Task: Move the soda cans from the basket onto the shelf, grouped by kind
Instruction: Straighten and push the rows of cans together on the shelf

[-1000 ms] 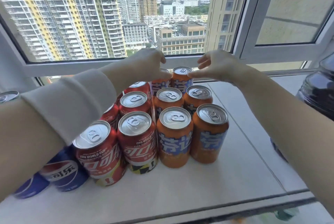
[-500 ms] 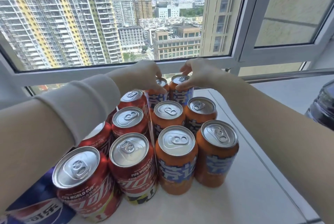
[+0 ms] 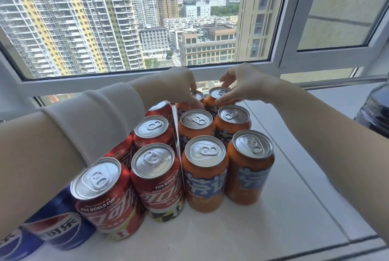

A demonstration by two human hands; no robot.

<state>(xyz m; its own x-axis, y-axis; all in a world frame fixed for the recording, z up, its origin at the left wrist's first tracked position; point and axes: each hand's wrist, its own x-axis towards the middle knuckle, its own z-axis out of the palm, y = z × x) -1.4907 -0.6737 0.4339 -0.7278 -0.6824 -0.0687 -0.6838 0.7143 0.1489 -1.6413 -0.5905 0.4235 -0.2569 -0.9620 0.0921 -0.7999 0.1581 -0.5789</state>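
Near left edge: blue cans (image 3: 61,227) with the Pepsi globe and Chinese script, partly hidden under the left forearm.
Next: red cans (image 3: 160,185), upright, "FIFA WORLD CUP" legible above white Chinese script.
Just beside them, right: orange cans (image 3: 205,176), blue Chinese characters, two columns, three rows.
All stand on the white shelf (image 3: 252,229).
Back row: left hand (image 3: 179,85) curls its fingers over the rear left orange can (image 3: 197,96). Right hand (image 3: 248,83) pinches the rim of the rear right orange can (image 3: 219,93).
Far right: dark bottle (image 3: 374,109).
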